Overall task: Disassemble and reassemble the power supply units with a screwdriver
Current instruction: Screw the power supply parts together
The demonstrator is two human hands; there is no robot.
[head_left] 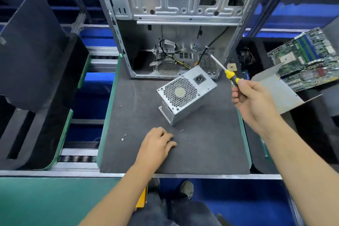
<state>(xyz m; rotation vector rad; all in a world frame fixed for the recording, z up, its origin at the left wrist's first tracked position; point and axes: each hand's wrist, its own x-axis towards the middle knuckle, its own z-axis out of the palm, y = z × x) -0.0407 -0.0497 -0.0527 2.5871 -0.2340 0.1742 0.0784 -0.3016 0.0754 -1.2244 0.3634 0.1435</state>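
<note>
A silver power supply unit (185, 95) with a round fan grille lies tilted on the grey mat (201, 148), in front of an open metal computer case (176, 24). My right hand (251, 97) grips a screwdriver (226, 71) with a yellow and black handle, held in the air to the right of the unit, shaft pointing up-left. My left hand (157, 143) rests palm down on the mat below the unit, fingers curled onto the mat; whether they pinch anything is hidden. A small screw (181, 130) lies just right of its fingers. Two more screws (124, 136) lie to its left.
A green motherboard (308, 58) on a bent metal plate (278, 91) sits at the right. Black foam blocks (34, 71) fill the left side. Cables (174, 55) hang inside the case. A conveyor frame edge (73, 172) runs along the front; my feet show below.
</note>
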